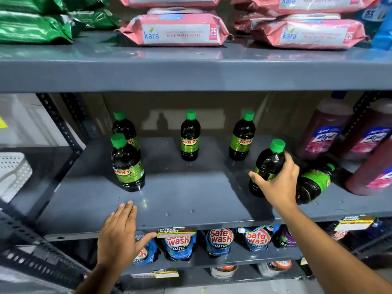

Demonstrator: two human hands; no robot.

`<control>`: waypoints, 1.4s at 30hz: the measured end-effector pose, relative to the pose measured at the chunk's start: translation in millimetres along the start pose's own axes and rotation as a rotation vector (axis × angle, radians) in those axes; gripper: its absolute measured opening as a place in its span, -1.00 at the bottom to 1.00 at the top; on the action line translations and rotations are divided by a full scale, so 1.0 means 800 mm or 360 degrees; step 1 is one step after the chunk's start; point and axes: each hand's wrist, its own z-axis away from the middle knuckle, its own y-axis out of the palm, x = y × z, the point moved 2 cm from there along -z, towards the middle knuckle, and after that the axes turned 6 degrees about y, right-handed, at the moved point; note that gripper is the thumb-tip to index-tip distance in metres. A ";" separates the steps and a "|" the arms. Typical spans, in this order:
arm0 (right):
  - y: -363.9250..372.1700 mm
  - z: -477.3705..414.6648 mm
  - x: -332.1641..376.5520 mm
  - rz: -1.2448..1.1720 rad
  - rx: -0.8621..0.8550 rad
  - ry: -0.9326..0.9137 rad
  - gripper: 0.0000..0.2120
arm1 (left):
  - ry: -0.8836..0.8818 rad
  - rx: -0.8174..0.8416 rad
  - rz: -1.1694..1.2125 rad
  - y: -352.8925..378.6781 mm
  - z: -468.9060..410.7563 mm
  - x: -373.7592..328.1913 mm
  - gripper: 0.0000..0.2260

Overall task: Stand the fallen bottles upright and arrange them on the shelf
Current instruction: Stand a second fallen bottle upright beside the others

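Bottles everywhere on this grey middle shelf, all the same kind: dark, nearly black liquid, green caps, green-yellow "SUNNY" labels. Four stand upright on their own: two on the left, one behind the other, with the front-left bottle nearer the edge and the back-left bottle half hidden behind it; then a middle bottle and a back-right bottle toward the rear. All look full.

Right hand is wrapped around the lower body of a fifth bottle, fingers curled on its label; it's tipped a bit to the right, and I can't tell whether its base is on the shelf. Just beside it on the right, a fallen bottle lies on its side, cap pointing toward the back right.

Left hand is flat and open, fingers spread loose, holding nothing, over the front lip of the shelf.

Far right has big reddish Lizol jugs. Pink Kara wipes packs sit on the shelf above, and Safewash pouches stand below.
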 end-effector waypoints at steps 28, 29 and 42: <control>0.132 0.049 0.099 -0.0316 0.1030 -0.0215 -0.30 | -0.0037 0.0081 -0.0055 -0.003 0.000 -0.002 -0.12; 0.130 0.054 0.096 -0.0300 0.1017 -0.0201 -0.26 | -0.0040 0.0083 -0.0055 -0.004 0.000 -0.002 -0.12; 0.133 0.062 0.081 -0.0205 0.1020 -0.0175 -0.30 | -0.0059 0.0093 -0.0035 -0.003 0.001 -0.002 -0.12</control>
